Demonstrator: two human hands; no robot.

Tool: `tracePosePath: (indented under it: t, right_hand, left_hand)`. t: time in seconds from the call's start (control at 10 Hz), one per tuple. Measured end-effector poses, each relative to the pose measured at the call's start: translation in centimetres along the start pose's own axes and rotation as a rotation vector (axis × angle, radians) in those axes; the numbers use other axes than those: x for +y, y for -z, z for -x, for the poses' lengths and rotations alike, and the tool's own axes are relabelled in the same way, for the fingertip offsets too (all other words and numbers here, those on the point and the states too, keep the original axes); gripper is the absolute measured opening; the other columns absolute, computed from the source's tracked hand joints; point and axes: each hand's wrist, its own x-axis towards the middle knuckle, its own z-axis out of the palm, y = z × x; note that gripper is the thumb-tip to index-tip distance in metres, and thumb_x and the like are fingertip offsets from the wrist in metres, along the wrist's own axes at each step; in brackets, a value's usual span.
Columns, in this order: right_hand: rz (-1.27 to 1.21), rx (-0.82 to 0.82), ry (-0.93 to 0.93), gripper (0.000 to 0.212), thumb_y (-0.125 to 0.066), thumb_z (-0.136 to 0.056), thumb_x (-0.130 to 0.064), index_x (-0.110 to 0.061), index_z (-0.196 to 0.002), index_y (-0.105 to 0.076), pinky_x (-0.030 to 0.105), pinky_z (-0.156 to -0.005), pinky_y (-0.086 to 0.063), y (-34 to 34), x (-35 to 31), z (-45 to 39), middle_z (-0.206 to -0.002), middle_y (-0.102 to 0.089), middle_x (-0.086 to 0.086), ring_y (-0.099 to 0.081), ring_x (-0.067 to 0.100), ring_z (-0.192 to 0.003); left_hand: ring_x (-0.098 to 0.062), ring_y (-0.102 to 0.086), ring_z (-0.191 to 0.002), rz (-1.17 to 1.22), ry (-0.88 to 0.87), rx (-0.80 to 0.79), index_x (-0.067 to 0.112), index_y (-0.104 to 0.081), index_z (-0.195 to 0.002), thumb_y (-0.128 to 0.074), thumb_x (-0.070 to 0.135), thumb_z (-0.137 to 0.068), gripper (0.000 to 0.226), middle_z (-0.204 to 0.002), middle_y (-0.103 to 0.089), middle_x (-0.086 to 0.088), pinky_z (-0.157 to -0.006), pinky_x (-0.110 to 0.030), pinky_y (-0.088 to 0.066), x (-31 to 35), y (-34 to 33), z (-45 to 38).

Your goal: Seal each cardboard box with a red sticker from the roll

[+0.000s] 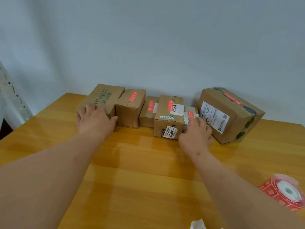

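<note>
Wooden table (148, 171) holds six stickered cardboard boxes (168, 113).

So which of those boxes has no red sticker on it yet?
The leftmost box, printed with green lettering, under the left hand. The other five each show a red sticker.

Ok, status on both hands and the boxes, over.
Left hand flat on unstickered leftmost brown cardboard box. Right hand pressing red sticker onto small low box. Red sticker roll idle, nothing blocking.
</note>
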Motion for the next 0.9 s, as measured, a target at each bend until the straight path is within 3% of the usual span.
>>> tracePosePath:
  t: [0.1, 0.2, 0.3, 0.4, 0.5, 0.6, 0.7, 0.8, 0.9]
  right_hand:
    - [-0.115, 0.186, 0.070, 0.066, -0.054, -0.074, -0.003, -0.023, -0.136, -0.043, 0.048, -0.112, -0.017, 0.0, -0.6, 0.3, -0.145, -0.036, 0.003, -0.023, 0.029, -0.137]
    - [-0.129, 0.288, 0.298, 0.056, -0.054, -0.074, -0.004, -0.019, -0.127, -0.051, 0.046, -0.106, -0.021, -1.0, -2.5, 0.7, -0.136, -0.045, 0.003, -0.031, 0.026, -0.129]
    - [-0.120, 0.253, 0.445, 0.049, -0.055, -0.076, -0.007, -0.019, -0.124, -0.055, 0.042, -0.103, -0.021, -2.1, -4.6, 1.1, -0.134, -0.048, 0.000, -0.033, 0.023, -0.127]
    - [-0.066, 0.182, 0.461, 0.043, -0.054, -0.080, -0.011, -0.023, -0.121, -0.055, 0.042, -0.103, -0.024, -2.8, -5.6, 1.3, -0.132, -0.046, -0.003, -0.032, 0.022, -0.125]
    - [-0.063, 0.143, 0.454, 0.041, -0.054, -0.082, -0.012, -0.026, -0.121, -0.055, 0.043, -0.103, -0.026, -3.1, -6.0, 1.7, -0.130, -0.044, -0.006, -0.032, 0.020, -0.124]
    - [-0.029, 0.131, 0.458, 0.041, -0.055, -0.084, -0.014, -0.028, -0.122, -0.055, 0.040, -0.102, -0.025, -3.3, -6.2, 2.2, -0.129, -0.044, -0.008, -0.031, 0.019, -0.124]
    - [-0.042, 0.115, 0.441, 0.040, -0.054, -0.085, -0.015, -0.029, -0.123, -0.055, 0.040, -0.102, -0.025, -2.7, -6.3, 2.3, -0.130, -0.043, -0.008, -0.030, 0.019, -0.126]
    - [-0.083, 0.085, 0.414, 0.037, -0.053, -0.087, -0.014, -0.028, -0.121, -0.056, 0.040, -0.103, -0.024, -1.4, -5.8, 2.8, -0.132, -0.045, -0.007, -0.031, 0.020, -0.128]
    - [-0.214, 0.110, 0.336, 0.029, -0.053, -0.092, -0.015, -0.030, -0.116, -0.059, 0.040, -0.105, -0.030, 1.9, -5.5, 3.0, -0.125, -0.050, -0.012, -0.039, 0.015, -0.125]
  left_hand:
    - [-0.040, -0.014, -0.139, 0.069, 0.044, 0.067, 0.025, -0.053, -0.120, -0.058, 0.066, -0.080, 0.057, -0.145, -0.027, -0.013, -0.118, -0.054, -0.007, -0.6, -0.4, -0.4]
    - [-0.038, -0.003, -0.146, 0.104, 0.072, 0.005, 0.024, -0.044, -0.125, -0.060, 0.070, -0.077, 0.068, -0.154, -0.021, -0.009, -0.115, -0.064, -0.002, -1.5, -1.0, -1.1]
    - [-0.035, -0.025, -0.137, 0.156, 0.105, 0.025, 0.022, -0.042, -0.122, -0.059, 0.072, -0.074, 0.072, -0.139, -0.040, -0.008, -0.105, -0.067, -0.025, -2.2, -0.3, -1.3]
    - [-0.032, -0.049, -0.110, 0.521, 0.253, 0.149, 0.021, -0.049, -0.110, -0.057, 0.068, -0.075, 0.059, -0.120, -0.049, -0.004, -0.080, -0.042, -0.046, -3.1, 0.8, -1.2]
    - [-0.024, -0.057, -0.093, 1.209, 0.632, 0.056, 0.024, -0.054, -0.107, -0.057, 0.065, -0.073, 0.053, -0.104, -0.058, 0.000, -0.079, -0.042, -0.053, -4.6, 1.4, -1.6]
    - [-0.027, -0.052, -0.104, 1.355, 0.747, -0.096, 0.029, -0.049, -0.119, -0.058, 0.066, -0.077, 0.057, -0.107, -0.055, 0.001, -0.091, -0.053, -0.049, -5.6, 0.8, -1.8]
    - [-0.026, -0.049, -0.104, 1.326, 0.707, -0.171, 0.022, -0.046, -0.134, -0.048, 0.077, -0.081, 0.076, -0.117, -0.053, -0.001, -0.085, -0.048, -0.048, -5.7, 0.4, -2.3]
    - [-0.025, -0.052, -0.098, 1.320, 0.730, -0.204, 0.019, -0.039, -0.143, -0.032, 0.074, -0.089, 0.077, -0.122, -0.053, -0.004, -0.078, -0.044, -0.042, -4.2, 0.2, -2.4]
    - [-0.036, -0.049, -0.117, 1.112, 0.691, -0.129, 0.020, -0.034, -0.147, -0.022, 0.069, -0.094, 0.073, -0.137, -0.049, -0.014, -0.093, -0.043, -0.039, -2.9, 1.1, -1.3]
